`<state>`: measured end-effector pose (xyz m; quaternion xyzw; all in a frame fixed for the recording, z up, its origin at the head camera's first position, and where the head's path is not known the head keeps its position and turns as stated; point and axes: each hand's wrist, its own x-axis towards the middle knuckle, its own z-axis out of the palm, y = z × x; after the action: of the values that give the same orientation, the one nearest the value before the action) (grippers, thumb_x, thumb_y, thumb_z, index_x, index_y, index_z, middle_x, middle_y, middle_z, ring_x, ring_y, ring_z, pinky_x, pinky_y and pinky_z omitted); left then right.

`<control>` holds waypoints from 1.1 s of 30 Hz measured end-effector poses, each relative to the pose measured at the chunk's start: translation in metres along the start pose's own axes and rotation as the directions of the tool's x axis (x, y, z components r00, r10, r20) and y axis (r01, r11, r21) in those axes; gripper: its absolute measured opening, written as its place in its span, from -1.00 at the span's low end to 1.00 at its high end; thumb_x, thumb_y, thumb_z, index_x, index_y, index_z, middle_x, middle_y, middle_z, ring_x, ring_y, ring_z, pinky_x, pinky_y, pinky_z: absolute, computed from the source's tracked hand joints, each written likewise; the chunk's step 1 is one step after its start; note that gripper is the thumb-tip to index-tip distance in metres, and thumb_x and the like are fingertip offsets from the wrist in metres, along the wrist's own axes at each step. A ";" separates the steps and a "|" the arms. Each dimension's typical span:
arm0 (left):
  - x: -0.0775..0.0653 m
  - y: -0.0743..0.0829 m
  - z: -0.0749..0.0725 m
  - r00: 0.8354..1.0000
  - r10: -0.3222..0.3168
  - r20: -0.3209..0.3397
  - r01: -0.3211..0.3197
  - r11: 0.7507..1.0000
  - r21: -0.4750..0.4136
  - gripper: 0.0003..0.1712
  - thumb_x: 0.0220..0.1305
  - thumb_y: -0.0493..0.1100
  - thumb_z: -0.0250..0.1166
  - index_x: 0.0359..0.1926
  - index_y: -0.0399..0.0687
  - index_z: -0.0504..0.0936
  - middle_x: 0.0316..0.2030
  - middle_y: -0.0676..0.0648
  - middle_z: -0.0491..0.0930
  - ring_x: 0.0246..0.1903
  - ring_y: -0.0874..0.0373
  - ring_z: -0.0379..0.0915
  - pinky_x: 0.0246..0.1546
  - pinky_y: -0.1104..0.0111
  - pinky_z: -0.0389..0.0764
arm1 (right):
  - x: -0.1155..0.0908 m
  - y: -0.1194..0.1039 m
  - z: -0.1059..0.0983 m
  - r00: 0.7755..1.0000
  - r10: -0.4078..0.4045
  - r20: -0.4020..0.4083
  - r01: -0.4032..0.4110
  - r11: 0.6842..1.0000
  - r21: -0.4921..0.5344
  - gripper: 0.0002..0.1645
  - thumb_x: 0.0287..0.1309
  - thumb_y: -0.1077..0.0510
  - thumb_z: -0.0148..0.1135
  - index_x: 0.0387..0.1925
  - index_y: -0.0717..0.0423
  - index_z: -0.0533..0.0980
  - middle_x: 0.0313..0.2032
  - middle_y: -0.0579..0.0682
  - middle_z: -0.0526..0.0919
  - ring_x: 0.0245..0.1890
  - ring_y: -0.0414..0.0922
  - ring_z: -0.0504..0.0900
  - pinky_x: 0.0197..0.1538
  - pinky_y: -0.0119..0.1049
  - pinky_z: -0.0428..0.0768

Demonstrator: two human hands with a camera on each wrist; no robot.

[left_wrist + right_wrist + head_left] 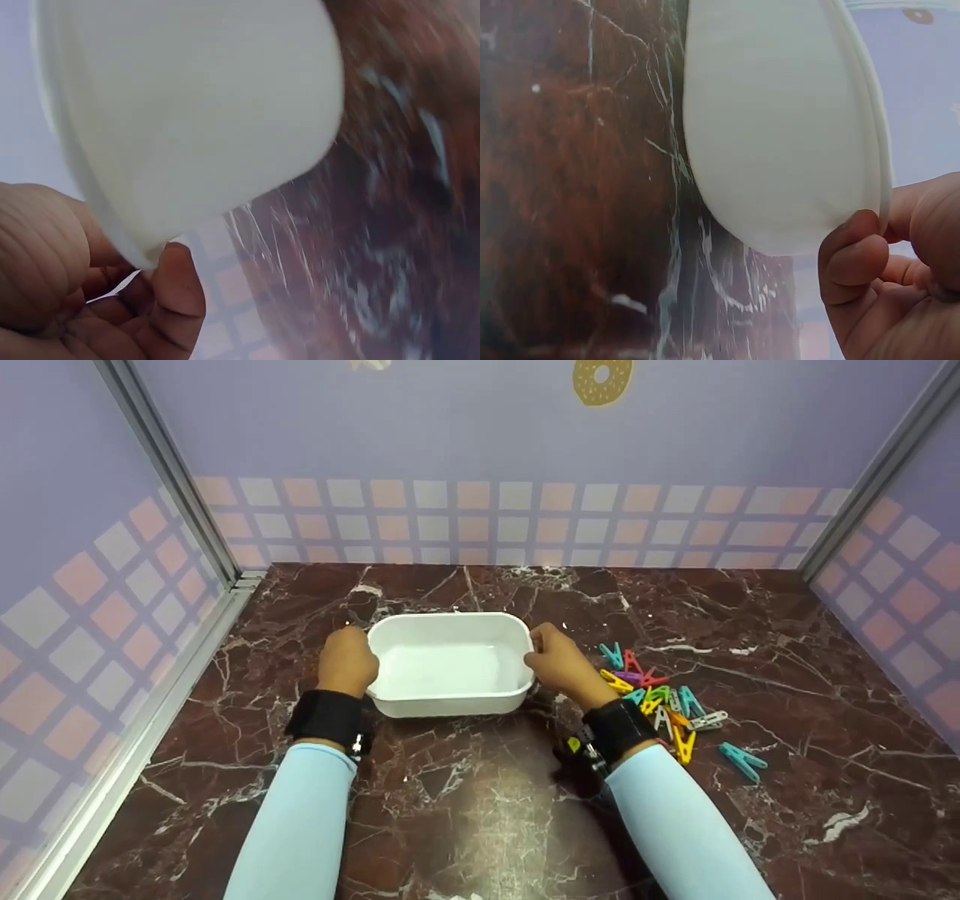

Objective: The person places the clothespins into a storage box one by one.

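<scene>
A white rectangular plastic tub [450,706] with rounded corners is between the two hands, and nothing shows inside it. My left hand [348,661] pinches the rim at its left end. At the opposite end, the right hand [561,664] pinches the rim between thumb and curled fingers. In the left wrist view the tub's outer wall [202,112] rises above the left hand's [112,292] curled fingers. The right wrist view shows the wall [780,127] with the right hand's [900,270] fingers bent under the rim. Whether the tub's base touches the table cannot be told.
Several colourful clothes pegs [660,697] lie in a loose pile to the right, beside the right wrist. A single teal peg [742,761] lies apart, nearer the front right. The brown marbled table [450,825] is bounded by tiled-pattern panels [480,521] behind and at both sides.
</scene>
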<state>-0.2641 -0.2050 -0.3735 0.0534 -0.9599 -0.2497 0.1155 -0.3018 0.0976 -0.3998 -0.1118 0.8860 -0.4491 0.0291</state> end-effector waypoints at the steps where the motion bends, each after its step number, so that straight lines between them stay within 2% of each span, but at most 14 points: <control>1: -0.001 0.000 0.000 1.000 0.000 -0.002 0.000 1.000 -0.025 -0.83 0.09 -0.48 0.00 -0.49 -0.45 0.54 -0.45 -0.38 0.55 -0.32 -0.29 0.53 -0.22 -0.05 0.56 | -0.002 0.002 -0.001 1.000 0.006 0.003 -0.006 1.000 0.020 -0.63 0.15 0.32 0.09 0.01 0.38 0.38 -0.27 0.10 0.47 -0.34 -0.03 0.46 -0.38 -0.32 0.46; 3: -0.002 0.002 0.001 1.000 -0.006 0.003 0.006 0.998 -0.070 -0.76 0.04 -0.50 -0.02 -0.68 -0.23 0.35 -0.61 -0.21 0.42 -0.48 -0.15 0.40 -0.41 0.07 0.50 | -0.006 0.006 -0.005 1.000 0.017 0.005 -0.017 0.999 0.039 -0.62 0.17 0.32 0.09 0.03 0.39 0.38 -0.27 0.10 0.48 -0.37 -0.06 0.46 -0.42 -0.36 0.46; 5: -0.004 0.005 0.001 1.000 -0.017 0.020 0.019 0.994 -0.104 -0.66 0.03 -0.50 -0.04 -0.71 -0.06 0.17 -0.66 -0.09 0.25 -0.53 -0.07 0.22 -0.51 0.16 0.33 | -0.010 0.007 -0.009 1.000 0.022 0.003 -0.022 0.998 0.056 -0.62 0.17 0.33 0.09 0.03 0.41 0.39 -0.27 0.10 0.48 -0.40 -0.08 0.45 -0.44 -0.38 0.44; 6: -0.006 0.007 0.002 0.999 -0.021 0.028 0.024 0.993 -0.114 -0.64 0.05 -0.50 -0.04 -0.71 -0.05 0.15 -0.66 -0.07 0.22 -0.54 -0.05 0.18 -0.52 0.19 0.27 | -0.012 0.008 -0.011 1.000 0.022 0.000 -0.022 0.998 0.063 -0.61 0.17 0.34 0.10 0.04 0.42 0.39 -0.28 0.10 0.48 -0.42 -0.08 0.45 -0.46 -0.38 0.44; 9: -0.011 0.012 0.002 0.998 -0.035 0.051 0.041 0.990 -0.136 -0.73 0.13 -0.46 0.01 -0.64 -0.15 0.32 -0.60 -0.13 0.36 -0.50 -0.08 0.31 -0.48 0.18 0.36 | -0.018 0.010 -0.017 1.000 0.014 -0.009 -0.014 0.998 0.063 -0.62 0.16 0.36 0.11 0.02 0.43 0.40 -0.30 0.07 0.47 -0.42 -0.11 0.45 -0.45 -0.40 0.45; 11: -0.014 0.015 0.003 0.997 -0.043 0.064 0.052 0.988 -0.146 -0.84 0.19 -0.43 0.05 -0.51 -0.28 0.47 -0.48 -0.24 0.52 -0.39 -0.15 0.44 -0.35 0.10 0.48 | -0.022 0.012 -0.020 1.000 0.014 -0.013 -0.013 0.998 0.067 -0.63 0.15 0.37 0.11 0.01 0.43 0.40 -0.33 0.06 0.46 -0.45 -0.11 0.44 -0.47 -0.39 0.45; 13: -0.017 0.018 0.004 0.997 -0.043 0.069 0.054 0.986 -0.159 -0.87 0.23 -0.41 0.07 -0.34 -0.37 0.55 -0.32 -0.33 0.60 -0.25 -0.21 0.52 -0.19 0.02 0.53 | -0.026 0.016 -0.023 1.000 0.008 -0.019 -0.006 0.998 0.058 -0.63 0.15 0.37 0.11 0.01 0.43 0.39 -0.34 0.05 0.46 -0.44 -0.12 0.44 -0.45 -0.40 0.45; 15: -0.019 0.021 0.007 0.996 -0.046 0.070 0.058 0.982 -0.182 -0.84 0.25 -0.41 0.07 -0.27 -0.42 0.57 -0.24 -0.37 0.61 -0.20 -0.24 0.52 -0.14 0.00 0.53 | -0.029 0.019 -0.026 1.000 0.005 -0.026 -0.003 0.998 0.057 -0.62 0.15 0.38 0.11 0.02 0.44 0.39 -0.34 0.07 0.46 -0.44 -0.11 0.44 -0.44 -0.39 0.44; 23: -0.025 0.033 0.023 0.997 -0.029 0.065 0.045 0.963 -0.267 -0.80 0.22 -0.40 0.07 -0.23 -0.42 0.60 -0.20 -0.36 0.63 -0.16 -0.23 0.52 -0.08 0.02 0.51 | -0.044 0.032 -0.041 0.998 0.038 -0.041 -0.038 0.999 0.015 -0.60 0.18 0.36 0.07 0.07 0.43 0.36 -0.26 0.12 0.47 -0.40 -0.10 0.43 -0.45 -0.39 0.42; 27: -0.027 0.037 0.027 0.997 -0.025 0.074 0.045 0.958 -0.284 -0.76 0.23 -0.40 0.08 -0.16 -0.43 0.62 -0.16 -0.37 0.63 -0.12 -0.23 0.53 -0.05 0.01 0.51 | -0.050 0.036 -0.047 0.999 0.043 -0.019 -0.043 0.999 0.025 -0.60 0.20 0.36 0.04 0.08 0.43 0.34 -0.25 0.15 0.47 -0.45 -0.09 0.43 -0.48 -0.36 0.43; 33: -0.030 0.040 0.030 0.996 -0.025 0.080 0.047 0.957 -0.287 -0.80 0.27 -0.37 0.09 -0.17 -0.39 0.60 -0.17 -0.34 0.62 -0.16 -0.20 0.51 -0.07 0.02 0.50 | -0.051 0.039 -0.051 0.999 0.047 -0.026 -0.046 0.998 0.033 -0.61 0.19 0.38 0.04 0.05 0.44 0.32 -0.24 0.16 0.46 -0.38 -0.06 0.46 -0.45 -0.36 0.49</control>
<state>-0.2443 -0.1512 -0.3853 0.0441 -0.9157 -0.3911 0.0810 -0.2663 0.1715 -0.4032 -0.0846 0.8813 -0.4640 0.0297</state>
